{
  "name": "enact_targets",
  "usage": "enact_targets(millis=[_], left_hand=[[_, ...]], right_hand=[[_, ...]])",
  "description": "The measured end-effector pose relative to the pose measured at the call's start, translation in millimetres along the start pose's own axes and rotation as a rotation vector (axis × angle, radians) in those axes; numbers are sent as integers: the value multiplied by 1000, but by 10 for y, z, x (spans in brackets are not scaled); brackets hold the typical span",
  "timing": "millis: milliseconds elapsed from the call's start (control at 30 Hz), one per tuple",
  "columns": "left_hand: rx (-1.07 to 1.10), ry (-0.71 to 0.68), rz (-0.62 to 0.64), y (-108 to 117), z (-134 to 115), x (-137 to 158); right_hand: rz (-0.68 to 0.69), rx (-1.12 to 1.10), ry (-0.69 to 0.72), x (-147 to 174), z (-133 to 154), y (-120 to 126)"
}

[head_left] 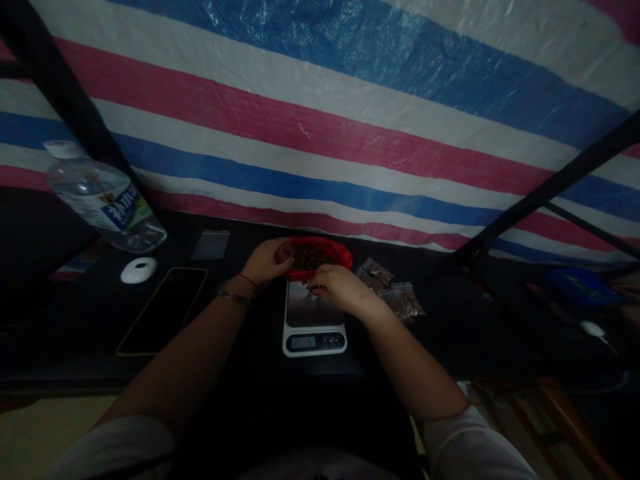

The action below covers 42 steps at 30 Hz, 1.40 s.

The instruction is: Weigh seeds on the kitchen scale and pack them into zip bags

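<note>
Frame centre: left hand [266, 262] closed around red bag's [343, 255] edge; right hand [346, 290] bunched over digital scale [307, 315], contents unclear. Steady reading likely needed small pinches, no leaning.

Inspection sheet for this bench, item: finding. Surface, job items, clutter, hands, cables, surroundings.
Surface: black tabletop, dimly lit.
Job items: white scale, its readout not legible; red bag of brown pieces behind it; small filled clear bags to the right.
Clutter: bottle, white case, phone and flat clear bag, all on the left.
Hands: left hand grips the red bag's left side; right hand at its front edge, over the scale, grip unclear.
Cables: thin pale line by a small white object, far right; possibly a cord.
Surroundings: striped sheet behind, dark frame bars either side.
</note>
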<state>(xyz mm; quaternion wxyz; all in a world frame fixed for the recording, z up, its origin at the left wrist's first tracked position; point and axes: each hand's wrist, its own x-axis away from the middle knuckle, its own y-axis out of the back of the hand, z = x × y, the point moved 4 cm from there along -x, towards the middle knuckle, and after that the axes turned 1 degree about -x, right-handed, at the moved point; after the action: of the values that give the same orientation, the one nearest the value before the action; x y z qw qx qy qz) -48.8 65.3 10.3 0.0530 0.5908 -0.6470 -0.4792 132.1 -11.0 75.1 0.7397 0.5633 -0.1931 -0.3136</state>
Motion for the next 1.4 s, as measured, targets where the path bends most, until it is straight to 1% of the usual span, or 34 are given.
enact_targets(millis=[200,267,333,400,467,533,667,867,967,1133,1400], left_hand=[[-17,-10,8,-6,-4,-3],[-16,-10,1,1,-10,-1],[0,-12,5,5,-17,-1],[11,-9,9,7,-20,-5],[9,-7,10,8,-21,-10],[8,-13,13,6,-24,-13],[-2,-4,12,3,-19,-13],[15,-9,25,1,-6,-14],[7,-6,28,-3,-2,-13],[7,7,12,-6,2,-3],[-3,-9,24,-23,16,-9]], right_hand=[[-44,-51,43,-22,-4,-6],[-99,-71,1,-5,-52,33],[-138,-78,-75,19,-140,71],[-112,-77,-129,33,-243,71],[-50,-80,-143,31,-336,27],[-6,-95,-127,14,-409,-38],[25,-166,-50,-46,-481,-154],[85,-212,76,-186,-439,-226],[109,-197,100,-277,-422,-251],[155,-185,93,-351,-405,-264],[166,-93,27,-314,-387,-265]])
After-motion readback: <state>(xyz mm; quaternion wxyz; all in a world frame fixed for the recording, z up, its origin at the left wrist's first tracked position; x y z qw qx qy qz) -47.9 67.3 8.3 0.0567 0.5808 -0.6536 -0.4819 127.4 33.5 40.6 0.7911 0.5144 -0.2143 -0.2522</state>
